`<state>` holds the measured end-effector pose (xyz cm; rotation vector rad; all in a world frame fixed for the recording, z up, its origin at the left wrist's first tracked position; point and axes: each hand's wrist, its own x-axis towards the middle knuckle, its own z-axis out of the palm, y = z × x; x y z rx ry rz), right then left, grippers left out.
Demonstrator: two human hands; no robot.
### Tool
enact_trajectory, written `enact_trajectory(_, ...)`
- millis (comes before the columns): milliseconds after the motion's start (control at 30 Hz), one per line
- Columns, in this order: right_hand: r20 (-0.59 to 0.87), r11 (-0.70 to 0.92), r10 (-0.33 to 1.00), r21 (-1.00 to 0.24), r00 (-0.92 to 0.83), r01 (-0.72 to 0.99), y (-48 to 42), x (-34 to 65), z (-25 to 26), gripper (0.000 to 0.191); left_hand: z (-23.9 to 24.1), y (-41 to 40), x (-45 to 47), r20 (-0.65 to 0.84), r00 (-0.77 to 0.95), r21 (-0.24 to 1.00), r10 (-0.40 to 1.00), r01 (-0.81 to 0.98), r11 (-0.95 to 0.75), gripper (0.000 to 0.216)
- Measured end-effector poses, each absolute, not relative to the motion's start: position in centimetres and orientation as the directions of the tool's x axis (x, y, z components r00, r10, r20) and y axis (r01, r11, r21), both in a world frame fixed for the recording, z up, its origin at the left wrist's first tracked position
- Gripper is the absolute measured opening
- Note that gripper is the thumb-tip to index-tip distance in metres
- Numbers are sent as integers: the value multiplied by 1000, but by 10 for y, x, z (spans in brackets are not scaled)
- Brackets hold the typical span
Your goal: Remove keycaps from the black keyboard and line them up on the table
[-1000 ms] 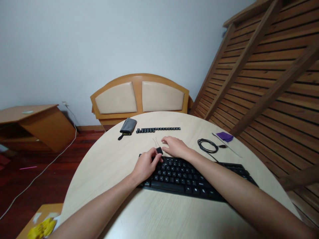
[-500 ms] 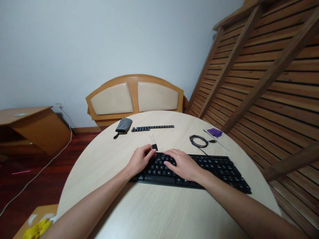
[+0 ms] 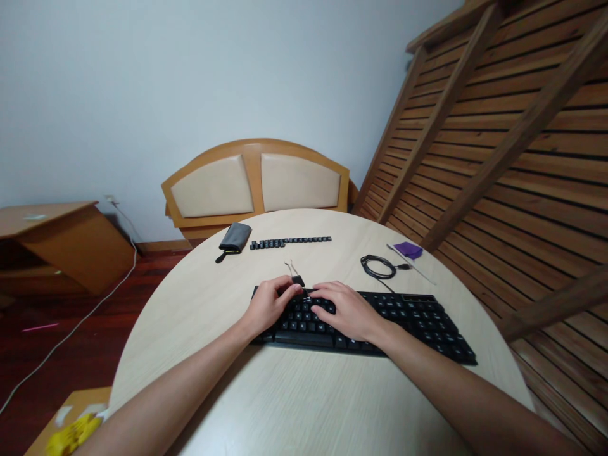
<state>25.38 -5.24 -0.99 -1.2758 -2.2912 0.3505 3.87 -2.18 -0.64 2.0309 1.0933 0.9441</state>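
Both hands meet at the far edge of the long black computer keyboard (image 3: 408, 315) on the round pale wooden table (image 3: 304, 405). Left hand (image 3: 270, 305) pinches a small black binder clip (image 3: 297, 280) between thumb and fingertips; the clip sits just past those fingertips, touching the keyboard's top row, wire handles pointing away. Right hand (image 3: 346, 310) lies on the keys just beside the clip, fingers bent; whether it grips anything cannot be told. A row of loose black keycaps (image 3: 289, 241) lies beyond.
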Motion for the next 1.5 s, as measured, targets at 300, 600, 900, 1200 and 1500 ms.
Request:
enact_trajectory(300, 321, 573, 819, -450, -475, 685, -54, 253, -10, 29, -4, -25, 40, 306, 404, 745, 862, 461, -481, 32)
enact_trajectory(600, 311, 583, 813, -439, -493, 684, -56, 253, -11, 31, -1, -31, 43, 330, 416, 697, 847, 498, -516, 28)
enact_trajectory(900, 317, 592, 806, -459, -500, 662, -57, 253, -11, 29, 1, -33, 45, 383, 393, 682, 836, 490, -543, 25)
enact_trajectory(1200, 315, 589, 807, -490, -500, 642, -58, 252, -8, 34, -8, -26, 44, 283, 355, 781, 891, 454, -429, 30)
enact_trajectory(1500, 305, 581, 813, -492, -497, 648, -57, 253, -9, 33, -12, -22, 42, 258, 358, 813, 897, 421, -402, 31)
